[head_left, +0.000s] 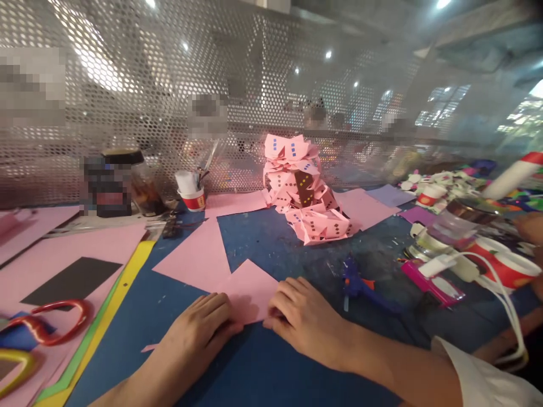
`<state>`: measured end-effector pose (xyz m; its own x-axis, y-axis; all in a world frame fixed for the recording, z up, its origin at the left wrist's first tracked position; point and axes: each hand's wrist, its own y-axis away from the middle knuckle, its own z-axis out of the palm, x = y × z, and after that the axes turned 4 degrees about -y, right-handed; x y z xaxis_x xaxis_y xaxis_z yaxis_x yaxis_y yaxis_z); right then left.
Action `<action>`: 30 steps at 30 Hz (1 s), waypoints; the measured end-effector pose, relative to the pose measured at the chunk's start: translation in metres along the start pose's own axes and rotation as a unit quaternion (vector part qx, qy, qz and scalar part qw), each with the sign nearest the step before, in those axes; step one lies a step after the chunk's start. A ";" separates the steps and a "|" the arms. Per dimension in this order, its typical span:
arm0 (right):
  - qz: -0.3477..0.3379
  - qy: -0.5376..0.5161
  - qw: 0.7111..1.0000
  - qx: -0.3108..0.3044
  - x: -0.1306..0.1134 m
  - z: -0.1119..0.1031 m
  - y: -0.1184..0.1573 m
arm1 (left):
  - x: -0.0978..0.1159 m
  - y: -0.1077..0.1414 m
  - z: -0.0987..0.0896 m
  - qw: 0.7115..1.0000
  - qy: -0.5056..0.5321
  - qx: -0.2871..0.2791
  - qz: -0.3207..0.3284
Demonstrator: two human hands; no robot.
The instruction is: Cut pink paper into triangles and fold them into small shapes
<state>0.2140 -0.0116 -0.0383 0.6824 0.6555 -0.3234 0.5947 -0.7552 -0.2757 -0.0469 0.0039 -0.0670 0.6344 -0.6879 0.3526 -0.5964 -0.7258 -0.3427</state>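
A square pink sheet of paper [250, 288] lies on the blue table between my two hands, one corner pointing away from me. My left hand [203, 328] is closed on its left edge, with the thumb along the near side. On the right edge, my right hand [301, 316] grips the sheet with curled fingers. A larger pink sheet [197, 254] lies just beyond, to the left, partly under the held one. Past my hands stands a pile of folded pink pieces [292, 181] with blue, yellow and dark dots.
A blue glue gun [360, 285] lies right of my right hand. Red-handled scissors [63, 325] and coloured sheets are at left. A pink power bank [432, 282] with a white cable, a jar [462, 223] and red cups stand right. A perforated metal screen [237, 113] rises behind.
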 end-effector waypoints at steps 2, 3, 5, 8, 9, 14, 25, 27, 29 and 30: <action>-0.015 0.006 1.000 -0.003 -0.002 0.002 -0.002 | 0.000 0.000 0.001 1.000 0.002 -0.004 -0.001; -0.017 0.007 1.000 -0.005 -0.002 0.003 -0.003 | 0.000 0.000 0.001 1.000 0.002 -0.005 -0.001; -0.013 0.002 1.000 -0.008 -0.002 0.004 -0.005 | 0.000 0.000 0.002 1.000 0.001 0.003 0.003; -0.006 -0.003 1.000 -0.006 -0.001 0.005 -0.006 | 0.000 0.000 0.003 1.000 0.002 0.018 0.010; -0.006 -0.002 1.000 -0.005 0.000 0.005 -0.006 | 0.000 0.000 0.003 1.000 0.003 0.020 0.010; 0.004 -0.001 1.000 -0.003 -0.002 0.007 -0.006 | 0.003 -0.002 0.006 0.999 -0.003 0.018 -0.032; 0.040 -0.024 0.999 0.002 -0.004 0.009 -0.007 | 0.000 0.000 0.010 0.998 -0.017 0.037 -0.041; 0.043 -0.024 0.999 0.001 -0.003 0.010 -0.008 | 0.000 0.000 0.010 0.997 -0.026 0.043 -0.053; 0.047 -0.023 0.999 0.001 -0.003 0.011 -0.008 | 0.000 0.000 0.010 0.996 -0.030 0.050 -0.064; 0.049 -0.023 0.998 0.001 -0.003 0.011 -0.008 | 0.000 -0.001 0.010 0.996 -0.030 0.053 -0.067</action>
<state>0.2022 -0.0075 -0.0454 0.7171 0.5768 -0.3912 0.5246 -0.8162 -0.2418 -0.0414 0.0044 -0.0758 0.7346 -0.5814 0.3498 -0.4518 -0.8038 -0.3872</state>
